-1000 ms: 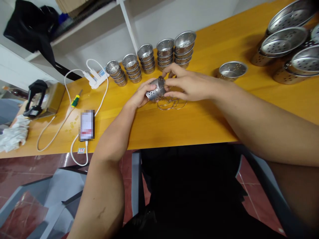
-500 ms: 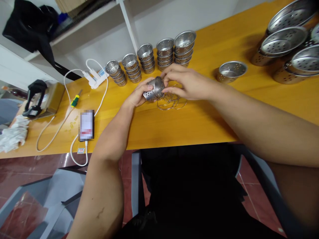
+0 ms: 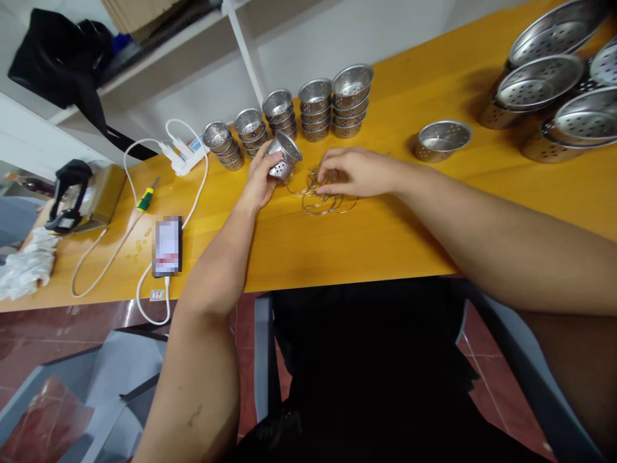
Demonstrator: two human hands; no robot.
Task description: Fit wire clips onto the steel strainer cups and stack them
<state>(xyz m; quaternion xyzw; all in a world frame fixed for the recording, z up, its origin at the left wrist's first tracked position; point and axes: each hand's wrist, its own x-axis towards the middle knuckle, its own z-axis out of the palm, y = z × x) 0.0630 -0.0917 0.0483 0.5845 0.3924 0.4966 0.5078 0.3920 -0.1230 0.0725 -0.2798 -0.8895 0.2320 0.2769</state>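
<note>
My left hand (image 3: 263, 177) is closed around a small perforated metal cup (image 3: 284, 156), tilted with its open mouth facing up and to the right. To the right of it, my right hand (image 3: 344, 172) hovers low over a loose tangle of thin wire rings (image 3: 322, 204). The right thumb and curled fingers stand apart, and I see nothing gripped between them. Part of the wire tangle is hidden under this hand. Behind the held cup stands a stack of similar cups (image 3: 278, 106), which it partly covers.
More cup stacks (image 3: 353, 96) line the table's back. A single cup (image 3: 442, 141) and larger perforated containers (image 3: 540, 83) are at the right. On the left are a phone (image 3: 167, 247), a power strip (image 3: 187, 157), white cables, a screwdriver (image 3: 146, 196) and small yellow rings (image 3: 143, 243).
The cup in my left hand has moved up and left, away from my right hand. My right fingers have come off the cup's rim and lowered slightly over the wire rings.
</note>
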